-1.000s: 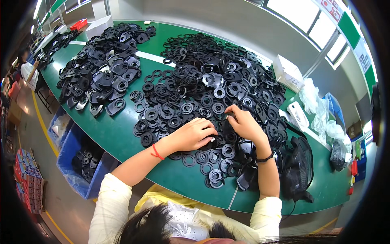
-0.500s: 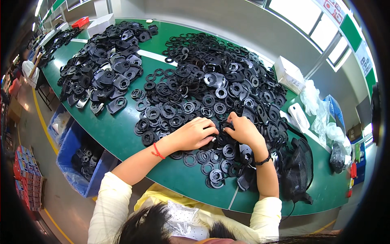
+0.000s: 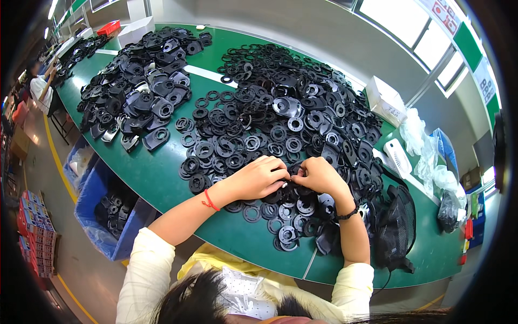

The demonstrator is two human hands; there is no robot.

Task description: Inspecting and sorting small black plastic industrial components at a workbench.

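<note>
Left hand (image 3: 263,177) and right hand (image 3: 322,176) are sitting close together among black rings (image 3: 222,146), fingers bending, no telling whether they're gripping any!

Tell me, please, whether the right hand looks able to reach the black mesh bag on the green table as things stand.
Probably yes: the black mesh bag lies uncovered close beside the right forearm, though the right hand is busy at the dark plastic parts by the left hand.
</note>
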